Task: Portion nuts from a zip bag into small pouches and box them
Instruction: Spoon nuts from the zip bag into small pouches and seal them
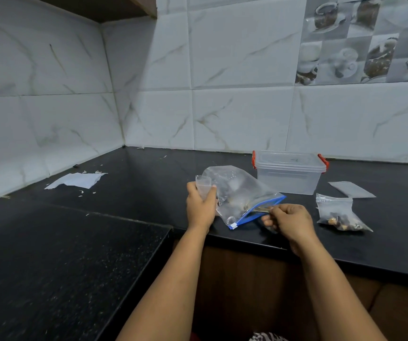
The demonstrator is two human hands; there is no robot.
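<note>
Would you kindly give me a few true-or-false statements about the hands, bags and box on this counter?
1. The left hand holds a small clear pouch. True.
2. The plastic box stands open without its lid. False: its lid is on.
3. The right hand is at the mouth of the zip bag. True.
4. The filled pouch lies inside the box. False: it lies on the counter, right of the zip bag.

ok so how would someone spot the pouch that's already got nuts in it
On the black counter, find the clear lidded box with red latches by the tiled wall. The filled pouch lies nearer the counter's front edge, right of the right hand. Unlike the flat empty pouch behind it, dark and tan nuts show inside.
</note>
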